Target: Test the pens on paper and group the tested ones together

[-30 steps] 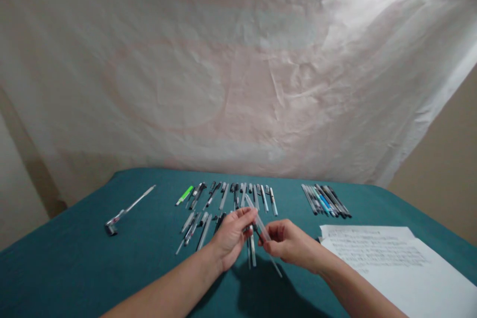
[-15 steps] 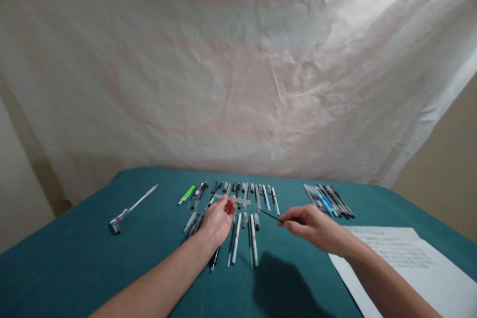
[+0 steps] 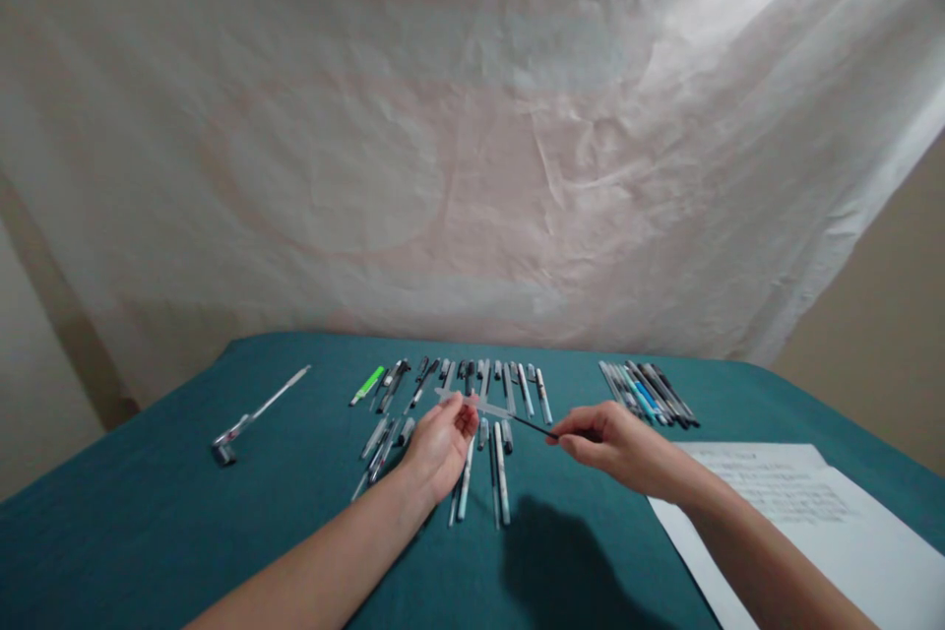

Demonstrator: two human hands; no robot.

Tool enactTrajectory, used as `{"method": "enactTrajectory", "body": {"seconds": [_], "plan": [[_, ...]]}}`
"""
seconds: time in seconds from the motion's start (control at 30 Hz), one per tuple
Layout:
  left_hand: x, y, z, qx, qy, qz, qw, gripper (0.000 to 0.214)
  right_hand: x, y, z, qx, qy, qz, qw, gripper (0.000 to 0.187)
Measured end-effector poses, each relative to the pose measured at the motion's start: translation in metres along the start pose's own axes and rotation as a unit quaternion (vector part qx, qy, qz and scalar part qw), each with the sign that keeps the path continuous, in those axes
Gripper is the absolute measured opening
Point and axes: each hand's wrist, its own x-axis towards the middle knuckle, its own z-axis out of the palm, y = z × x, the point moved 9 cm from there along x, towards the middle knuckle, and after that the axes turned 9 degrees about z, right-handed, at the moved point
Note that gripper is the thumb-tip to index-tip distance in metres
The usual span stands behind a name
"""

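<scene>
My left hand (image 3: 438, 447) pinches a clear pen barrel (image 3: 478, 405), held level over the middle of the pens. My right hand (image 3: 606, 441) pinches a thin dark ink refill (image 3: 529, 426), whose tip points left at the barrel's open end. Below both hands, several pens and pen parts (image 3: 496, 472) lie in rows on the teal tablecloth (image 3: 243, 522). A green pen (image 3: 367, 385) lies at the left end of the far row.
A group of dark and blue pens (image 3: 648, 395) lies at the right. Printed white paper sheets (image 3: 812, 527) sit at the right front. A clear pen with a metal clip (image 3: 255, 414) lies alone at the left. A wrinkled white sheet (image 3: 472, 138) hangs behind the table.
The hands drew apart: the right hand pulled the dark refill out of the clear barrel, which the left hand kept. Now the refill tip is back close to the barrel's end.
</scene>
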Motion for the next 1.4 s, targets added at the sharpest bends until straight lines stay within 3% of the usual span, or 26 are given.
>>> {"method": "enactTrajectory", "body": {"seconds": [0.13, 0.23, 0.33, 0.43, 0.5, 0.6, 0.7, 0.8, 0.97, 1.27, 1.4], "plan": [[-0.010, -0.007, 0.006, 0.006, -0.019, -0.015, 1.000, 0.015, 0.001, -0.006, 0.001, 0.010, 0.009, -0.013, 1.000, 0.025], [-0.018, -0.013, 0.011, 0.005, -0.033, -0.037, 0.999, 0.014, 0.002, -0.009, -0.008, 0.088, 0.076, -0.017, 0.993, 0.029], [-0.020, -0.017, 0.013, -0.003, -0.035, -0.058, 0.998, 0.014, 0.002, -0.005, -0.021, 0.232, 0.167, -0.024, 0.958, 0.038], [-0.016, -0.017, 0.010, -0.019, -0.024, -0.068, 0.997, 0.016, 0.004, 0.004, -0.023, 0.309, 0.204, -0.046, 0.928, 0.042], [-0.011, -0.016, 0.007, -0.030, -0.016, -0.071, 0.997, 0.017, 0.012, 0.012, -0.012, 0.260, 0.193, -0.045, 0.945, 0.039], [-0.008, -0.017, 0.004, -0.041, -0.010, -0.074, 0.996, 0.018, 0.023, 0.019, 0.013, 0.076, 0.175, -0.068, 0.979, 0.028], [-0.008, -0.018, 0.003, -0.045, -0.008, -0.077, 0.996, 0.018, 0.028, 0.017, 0.041, -0.103, 0.166, -0.125, 0.973, 0.021], [-0.010, -0.021, 0.003, -0.046, -0.008, -0.077, 0.996, 0.018, 0.030, 0.016, 0.062, -0.196, 0.148, -0.139, 0.959, 0.024], [-0.012, -0.026, 0.004, -0.045, -0.020, -0.078, 0.996, 0.018, 0.030, 0.014, 0.069, -0.246, 0.145, -0.144, 0.948, 0.024], [-0.012, -0.033, 0.003, -0.054, -0.053, -0.074, 0.994, 0.013, 0.026, 0.009, 0.069, -0.231, 0.156, -0.155, 0.948, 0.010], [-0.011, -0.033, 0.001, -0.056, -0.062, -0.069, 0.994, 0.013, 0.027, 0.013, 0.074, -0.236, 0.159, -0.147, 0.947, 0.016]]}}
